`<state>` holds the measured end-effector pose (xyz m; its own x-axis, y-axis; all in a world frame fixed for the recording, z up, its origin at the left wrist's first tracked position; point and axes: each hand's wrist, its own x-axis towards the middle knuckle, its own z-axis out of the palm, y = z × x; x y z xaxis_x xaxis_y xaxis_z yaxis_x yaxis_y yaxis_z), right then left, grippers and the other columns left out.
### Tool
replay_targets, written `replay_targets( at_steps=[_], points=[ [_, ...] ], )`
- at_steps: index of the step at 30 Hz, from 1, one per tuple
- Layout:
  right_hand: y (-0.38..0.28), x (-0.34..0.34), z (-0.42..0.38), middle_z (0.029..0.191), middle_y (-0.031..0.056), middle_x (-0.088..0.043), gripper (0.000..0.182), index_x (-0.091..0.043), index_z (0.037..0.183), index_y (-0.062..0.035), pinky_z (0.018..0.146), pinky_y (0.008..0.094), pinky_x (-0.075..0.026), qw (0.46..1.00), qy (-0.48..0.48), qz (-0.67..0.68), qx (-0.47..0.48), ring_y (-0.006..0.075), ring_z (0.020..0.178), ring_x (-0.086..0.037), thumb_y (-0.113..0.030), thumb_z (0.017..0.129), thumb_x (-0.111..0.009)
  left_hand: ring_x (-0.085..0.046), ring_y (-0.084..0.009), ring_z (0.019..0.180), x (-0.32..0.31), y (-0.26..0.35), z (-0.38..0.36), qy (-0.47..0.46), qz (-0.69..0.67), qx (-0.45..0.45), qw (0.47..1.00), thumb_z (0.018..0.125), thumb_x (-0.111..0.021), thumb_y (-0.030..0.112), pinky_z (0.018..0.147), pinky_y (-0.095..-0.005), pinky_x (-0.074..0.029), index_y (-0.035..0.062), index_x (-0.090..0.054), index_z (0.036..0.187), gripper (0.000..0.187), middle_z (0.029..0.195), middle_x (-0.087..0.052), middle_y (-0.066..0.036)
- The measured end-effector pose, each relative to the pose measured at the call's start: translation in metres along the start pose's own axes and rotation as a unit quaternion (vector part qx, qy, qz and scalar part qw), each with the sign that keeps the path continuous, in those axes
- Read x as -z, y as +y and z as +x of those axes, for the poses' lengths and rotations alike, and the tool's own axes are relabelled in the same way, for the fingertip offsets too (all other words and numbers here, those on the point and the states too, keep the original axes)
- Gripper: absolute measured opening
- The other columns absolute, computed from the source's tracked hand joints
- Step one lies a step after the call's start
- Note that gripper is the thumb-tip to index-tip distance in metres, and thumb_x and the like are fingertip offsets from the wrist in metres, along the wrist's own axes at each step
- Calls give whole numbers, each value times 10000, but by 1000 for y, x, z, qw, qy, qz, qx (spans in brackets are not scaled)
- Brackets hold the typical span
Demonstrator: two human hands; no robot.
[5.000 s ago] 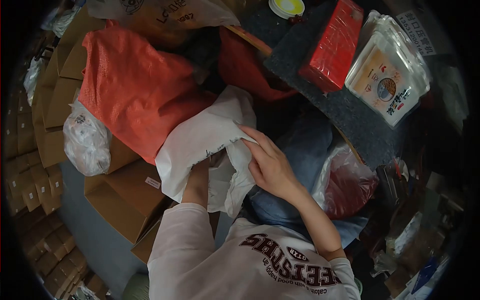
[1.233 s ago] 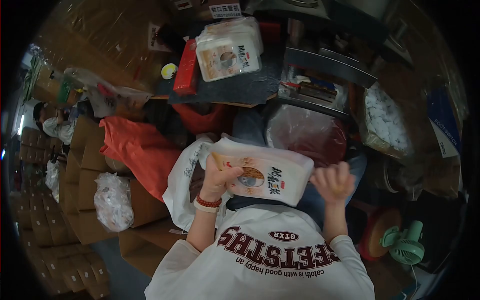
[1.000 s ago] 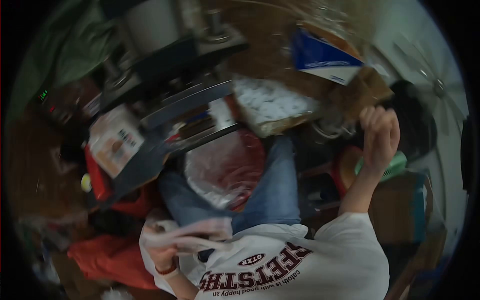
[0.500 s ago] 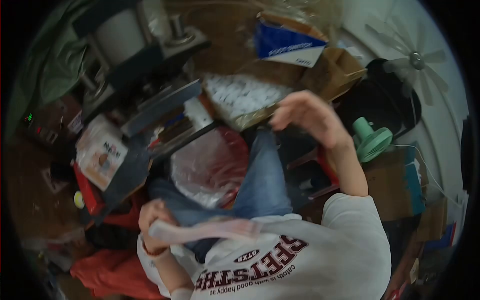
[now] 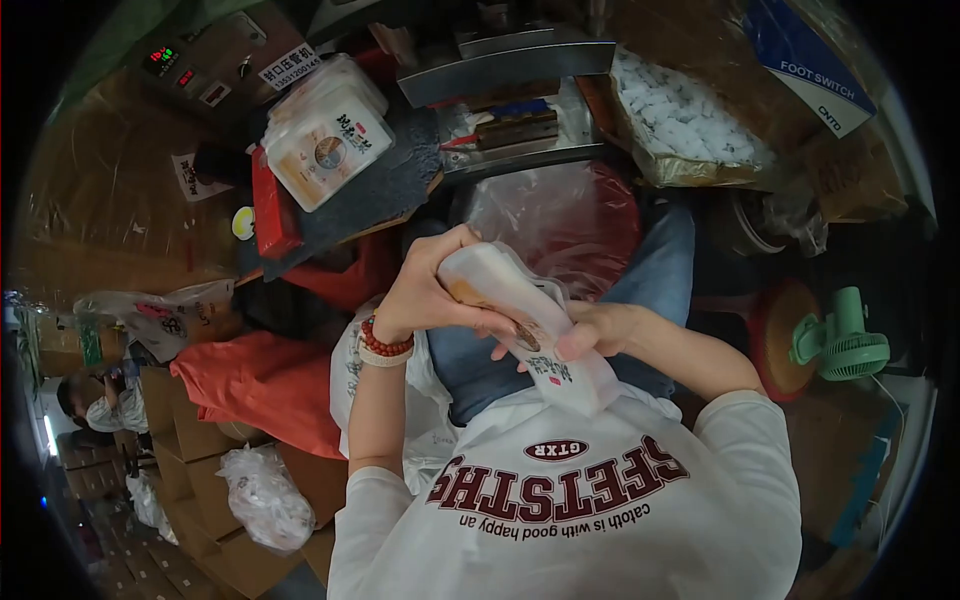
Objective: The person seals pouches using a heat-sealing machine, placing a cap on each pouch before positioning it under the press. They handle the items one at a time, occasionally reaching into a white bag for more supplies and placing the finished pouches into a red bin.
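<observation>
Between my two hands is a stack of printed plastic pouches (image 5: 545,345), translucent white with an orange-brown picture and dark lettering, held slanted over my lap. My left hand (image 5: 432,285), with beaded bracelets on its wrist, wraps round the upper left part, its thumb lying across the front. My right hand (image 5: 597,333) grips the right edge lower down, thumb on the printed face; most of its fingers are hidden behind the pouches. A similar pile of printed pouches (image 5: 330,145) lies on the dark work surface (image 5: 385,195) at the upper left.
A metal machine part (image 5: 510,72) stands ahead, a control box (image 5: 200,65) with lit digits left of it. A carton of small white pieces (image 5: 690,115) is at upper right. A plastic-lined red tub (image 5: 560,215) sits between my legs; a green fan (image 5: 850,340) stands right.
My right hand, empty and raised near the carton before, has come down onto the pouches. My left hand has moved up and inward with them. The view has turned, shifting the surroundings.
</observation>
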<state>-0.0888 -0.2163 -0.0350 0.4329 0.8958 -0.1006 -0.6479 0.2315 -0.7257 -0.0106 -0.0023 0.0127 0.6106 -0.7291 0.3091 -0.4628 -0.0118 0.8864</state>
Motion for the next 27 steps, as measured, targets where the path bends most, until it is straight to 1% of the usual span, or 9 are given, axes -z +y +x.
replay_targets(
  at_steps=[3, 5, 7, 9, 10, 13, 15, 18, 27],
  points=[
    [1, -6, 2, 1400, 143, -310, 1076, -114, 1463, -76, 1036, 377, -332, 996, 81, 8, 25, 258, 1287, -356, -431, 678, -759, -611, -159, 1001, -6, -21, -19, 38, 56, 103, 992, 540, -915, 253, 805, -281, -477, 41, -572, 1066, 663, 1051, -626, -92],
    [-6, -16, 3, 1402, 158, -304, 1081, -100, 1460, -73, 1043, 376, -323, 988, 149, -7, 45, 262, 1298, -341, -416, 682, -767, -427, -233, 1269, -26, -26, -20, 230, 46, 59, 970, 547, -898, 359, 1000, -371, -381, 75, -378, 1367, 1012, 1346, -448, -141],
    [-7, -18, 6, 1403, 172, -297, 1086, -85, 1457, -71, 1051, 374, -315, 973, 220, -23, 67, 265, 1310, -326, -402, 686, -776, -279, -291, 1360, -43, -11, -34, 208, -96, 108, 967, 652, -828, 445, 1070, -441, -297, 117, -105, 1484, 1150, 1470, -280, -134],
    [-2, -15, 11, 1402, 198, -286, 1120, -64, 1458, -70, 1066, 381, -295, 953, 278, -80, 86, 278, 1329, -294, -374, 679, -809, -281, -323, 1356, -66, -5, -43, 234, -484, 211, 816, 759, -737, 480, 1054, -478, -308, 128, -41, 1492, 1070, 1475, -266, -142],
    [2, -14, 13, 1402, 198, -286, 1120, -64, 1458, -70, 1066, 381, -295, 955, 274, -79, 78, 278, 1329, -294, -374, 679, -809, -323, -292, 1325, -72, -6, -46, 221, -514, 205, 803, 836, -699, 370, 1043, -447, -325, 140, -67, 1483, 933, 1441, -301, -133],
    [10, -11, 15, 1388, 216, -300, 1165, -39, 1458, -71, 1067, 380, -295, 944, 282, -140, 101, 293, 1325, -301, -368, 660, -835, -362, -243, 1281, -77, -8, -42, 187, -412, 300, 840, 832, -709, 291, 1027, -409, -346, 144, -142, 1451, 852, 1381, -348, -108],
    [12, -11, 12, 1417, 138, -284, 1146, -28, 1477, -106, 1075, 359, -268, 953, 273, -88, 94, 256, 1327, -300, -205, 663, -828, -381, -226, 1257, -84, -8, -40, 198, -413, 298, 838, 830, -704, 258, 1023, -390, -351, 145, -174, 1426, 806, 1348, -370, -94],
    [14, -14, 6, 1387, 209, -298, 1152, -40, 1459, -87, 1068, 382, -294, 958, 258, -80, 95, 298, 1321, -306, -345, 667, -836, -409, -208, 1225, -90, -8, -42, 204, -418, 291, 836, 826, -706, 227, 1018, -370, -356, 147, -211, 1396, 759, 1303, -404, -79],
    [17, -15, 0, 1406, 195, -287, 1141, -11, 1466, -73, 1081, 373, -272, 962, 252, -2, 105, 290, 1334, -300, -283, 688, -818, -439, -197, 1202, -89, 1, -43, 210, -450, 290, 818, 823, -710, 179, 1010, -361, -367, 166, -196, 1406, 777, 1295, -420, -67]
  ],
)
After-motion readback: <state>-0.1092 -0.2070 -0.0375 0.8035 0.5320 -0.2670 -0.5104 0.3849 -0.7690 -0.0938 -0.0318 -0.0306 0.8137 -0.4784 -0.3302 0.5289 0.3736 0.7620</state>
